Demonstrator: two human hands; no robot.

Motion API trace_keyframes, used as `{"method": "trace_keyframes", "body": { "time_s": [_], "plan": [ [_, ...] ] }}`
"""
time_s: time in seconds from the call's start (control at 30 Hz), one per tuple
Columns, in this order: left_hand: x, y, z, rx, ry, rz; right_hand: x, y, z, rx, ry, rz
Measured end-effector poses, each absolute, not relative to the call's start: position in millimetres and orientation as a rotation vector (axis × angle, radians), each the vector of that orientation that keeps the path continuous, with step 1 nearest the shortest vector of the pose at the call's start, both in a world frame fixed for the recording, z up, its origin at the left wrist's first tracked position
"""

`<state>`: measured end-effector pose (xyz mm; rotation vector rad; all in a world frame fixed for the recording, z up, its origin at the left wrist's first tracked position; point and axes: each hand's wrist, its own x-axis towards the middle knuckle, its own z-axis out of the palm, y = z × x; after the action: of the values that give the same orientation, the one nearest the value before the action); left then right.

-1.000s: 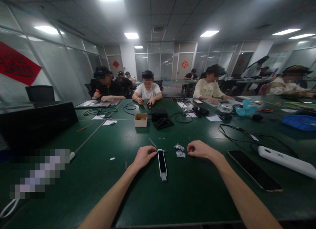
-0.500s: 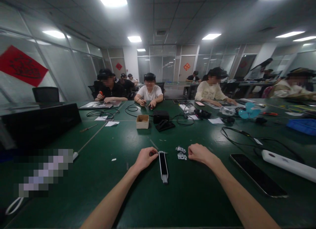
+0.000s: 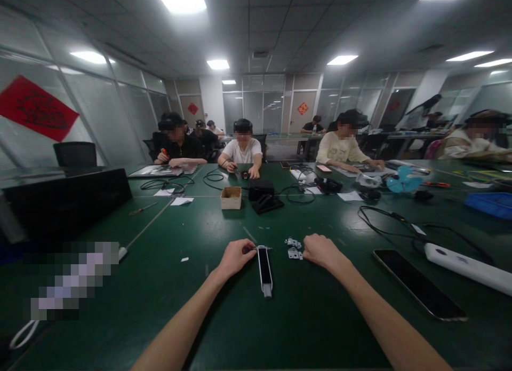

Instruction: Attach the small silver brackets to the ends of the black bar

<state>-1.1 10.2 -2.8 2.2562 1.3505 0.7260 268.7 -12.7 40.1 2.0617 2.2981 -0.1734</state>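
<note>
Thumb and fingertips [image 3: 247, 247] of the left hand [image 3: 236, 258] press together in a tight pinch at the head of a slim black-and-silver bar [image 3: 264, 269], where a thin metal pin [image 3: 264, 247] juts out sideways; the exact contact is small and hard to make out. The bar lies flat and lengthwise on the green workbench top [image 3: 200, 317], at 12 o'clock from the person's chest. The right hand [image 3: 322, 252] sits at about 1 o'clock, its fingers curled loosely and holding nothing visible, just beside two small perforated metal brackets [image 3: 294, 249] that look like hinge parts. For work this fine, the pinch seems best kept close to the pin, with the wrist low and the bar flat on the bench, so that any force runs along the pin and does not twist it. The free right hand could usefully steady the bar while keeping clear of the brackets. A black smartphone [image 3: 418, 285] lies at 2 o'clock and a white power strip [image 3: 460, 267] a little beyond it, with a black cable [image 3: 400, 221] looping nearby. A small cardboard box [image 3: 231, 197] and a black case [image 3: 260, 190] stand farther out at 12 o'clock, and a screwdriver [image 3: 140, 208] lies at 10 o'clock.
</note>
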Motion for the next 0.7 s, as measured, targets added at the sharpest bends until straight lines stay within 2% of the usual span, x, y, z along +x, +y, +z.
{"method": "trace_keyframes", "body": {
  "time_s": [0.7],
  "plan": [
    [-5.2, 11.7, -1.5, 2.36, 1.36, 0.642, 267.7, -15.3, 46.3, 2.059, 2.256, -0.076]
  ]
}}
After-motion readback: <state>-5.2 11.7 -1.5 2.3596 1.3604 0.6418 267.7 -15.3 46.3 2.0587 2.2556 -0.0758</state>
